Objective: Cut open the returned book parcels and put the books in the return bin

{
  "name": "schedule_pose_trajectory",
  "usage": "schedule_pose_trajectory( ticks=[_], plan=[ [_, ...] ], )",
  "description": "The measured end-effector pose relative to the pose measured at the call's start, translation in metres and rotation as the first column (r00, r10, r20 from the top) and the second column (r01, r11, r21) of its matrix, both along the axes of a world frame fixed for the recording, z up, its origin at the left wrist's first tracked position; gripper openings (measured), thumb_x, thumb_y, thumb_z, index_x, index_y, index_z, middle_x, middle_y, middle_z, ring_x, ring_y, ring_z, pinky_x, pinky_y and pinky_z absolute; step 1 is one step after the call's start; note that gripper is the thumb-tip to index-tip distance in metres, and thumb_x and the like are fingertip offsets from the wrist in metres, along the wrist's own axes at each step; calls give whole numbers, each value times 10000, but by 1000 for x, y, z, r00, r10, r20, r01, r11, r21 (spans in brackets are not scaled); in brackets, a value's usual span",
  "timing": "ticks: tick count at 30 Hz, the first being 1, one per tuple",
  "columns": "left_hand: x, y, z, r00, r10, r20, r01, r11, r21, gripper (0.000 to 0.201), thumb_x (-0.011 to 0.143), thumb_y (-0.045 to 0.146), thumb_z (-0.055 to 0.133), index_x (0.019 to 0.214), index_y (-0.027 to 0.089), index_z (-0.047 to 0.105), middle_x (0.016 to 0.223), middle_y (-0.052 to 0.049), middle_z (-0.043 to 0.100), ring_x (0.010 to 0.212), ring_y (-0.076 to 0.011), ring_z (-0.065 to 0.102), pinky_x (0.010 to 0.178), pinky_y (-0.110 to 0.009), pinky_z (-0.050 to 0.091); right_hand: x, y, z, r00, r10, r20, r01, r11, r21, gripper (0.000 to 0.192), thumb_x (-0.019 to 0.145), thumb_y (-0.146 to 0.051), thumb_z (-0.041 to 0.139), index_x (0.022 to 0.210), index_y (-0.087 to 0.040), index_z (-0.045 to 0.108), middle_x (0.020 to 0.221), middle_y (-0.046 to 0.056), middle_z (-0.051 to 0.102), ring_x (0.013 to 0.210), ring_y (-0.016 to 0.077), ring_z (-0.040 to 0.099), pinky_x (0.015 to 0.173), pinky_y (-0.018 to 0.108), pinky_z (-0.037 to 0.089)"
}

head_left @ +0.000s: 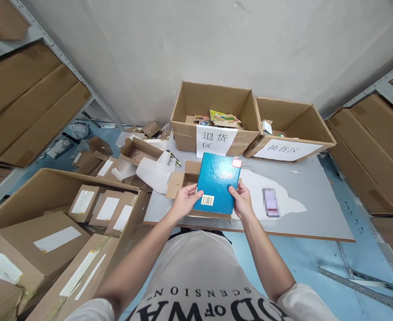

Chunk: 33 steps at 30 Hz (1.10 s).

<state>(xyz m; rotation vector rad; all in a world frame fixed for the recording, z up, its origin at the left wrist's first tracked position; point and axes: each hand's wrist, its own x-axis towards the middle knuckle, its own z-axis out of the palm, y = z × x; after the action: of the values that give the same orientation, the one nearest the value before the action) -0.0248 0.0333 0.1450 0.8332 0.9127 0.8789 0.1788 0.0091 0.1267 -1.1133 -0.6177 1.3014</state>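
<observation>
A blue hardcover book point(218, 180) with a barcode sticker near its lower left corner and a small red-and-white label at its upper right is held up before me. My left hand point(185, 200) grips its lower left edge, thumb on the cover. On the opposite side, my right hand point(242, 199) pinches the right edge, thumb also on the front. Behind and below the book stands an opened small cardboard box point(176, 183), mostly hidden by it. The fingers behind the book are out of sight.
Two labelled cartons stand at the table's back: a left carton point(183, 139) with books inside and a right carton point(323, 133). A pixelated phone-like item point(270, 202) lies on the grey table point(330, 209). Left are a box cutter point(173, 158), foam wrap point(154, 171) and a large carton point(82, 177) of parcels.
</observation>
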Motion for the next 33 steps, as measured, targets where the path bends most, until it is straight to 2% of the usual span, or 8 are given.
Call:
schedule_pose_trajectory(
  ticks=[6, 14, 17, 20, 23, 25, 29, 33],
  plan=[
    [4, 1, -20, 994, -19, 107, 25, 998, -53, 475, 706, 378, 734, 1122, 165, 653, 968, -71, 727, 903, -242, 679, 802, -364, 542, 6, -3, 8, 1000, 31, -5, -31, 999, 8, 398, 672, -424, 752, 1002, -225, 653, 994, 33, 721, 858, 198, 667, 771, 328, 544],
    [8, 5, -21, 985, 44, 165, -24, 993, -119, 549, 677, 401, 756, 1162, 178, 628, 1038, -83, 709, 964, -248, 663, 808, -369, 549, 9, -22, 6, 984, 144, -100, -145, 989, -1, 582, 626, -397, 774, 1168, -271, 604, 1118, 38, 681, 908, 208, 666, 726, 324, 558],
    [9, 7, -28, 985, 52, 163, -34, 993, -111, 567, 684, 420, 745, 1182, 182, 615, 1063, -82, 701, 978, -252, 658, 819, -382, 547, 3, -29, 2, 981, 171, -96, -171, 985, 10, 723, 608, -354, 796, 1273, -306, 516, 1209, 41, 637, 1000, 220, 644, 797, 358, 552],
    [10, 8, -32, 995, 62, 79, -59, 998, -37, 551, 710, 414, 720, 1202, 194, 607, 1151, -76, 666, 1085, -265, 609, 913, -407, 501, -2, -31, 2, 994, 98, -44, -96, 994, 44, 737, 615, -309, 800, 1288, -291, 501, 1253, 53, 608, 1090, 233, 605, 902, 409, 512],
    [14, 3, -22, 986, 162, -49, -152, 976, 157, 502, 717, 348, 721, 1192, 219, 620, 1325, -55, 547, 1297, -249, 426, 1083, -373, 340, -5, -29, 8, 996, 26, 90, -33, 997, 76, 678, 648, -272, 779, 1276, -264, 522, 1271, 55, 594, 1130, 229, 581, 982, 422, 462],
    [21, -4, -8, 989, 139, -45, -126, 966, 225, 518, 707, 300, 733, 1206, 229, 612, 1400, -48, 465, 1358, -239, 325, 1125, -349, 261, -10, -28, 14, 978, -11, 209, -10, 995, 96, 623, 684, -266, 746, 1271, -257, 535, 1282, 44, 585, 1151, 231, 567, 1018, 418, 433],
    [37, -20, 16, 987, -22, 157, -3, 988, 157, 638, 712, 288, 736, 1307, 232, 513, 1439, -73, 412, 1351, -263, 334, 1103, -379, 301, -32, -31, 22, 889, -36, 457, -19, 993, 115, 601, 745, -290, 676, 1319, -285, 499, 1322, 11, 551, 1205, 247, 524, 1077, 428, 368],
    [42, -20, 18, 960, 58, 273, -108, 979, 171, 601, 687, 315, 758, 1243, 202, 557, 1343, -97, 527, 1279, -277, 443, 1060, -375, 370, -50, -38, 28, 753, 21, 657, -205, 957, 204, 617, 753, -266, 662, 1341, -316, 479, 1374, -4, 493, 1252, 252, 482, 1115, 409, 319]
  ],
)
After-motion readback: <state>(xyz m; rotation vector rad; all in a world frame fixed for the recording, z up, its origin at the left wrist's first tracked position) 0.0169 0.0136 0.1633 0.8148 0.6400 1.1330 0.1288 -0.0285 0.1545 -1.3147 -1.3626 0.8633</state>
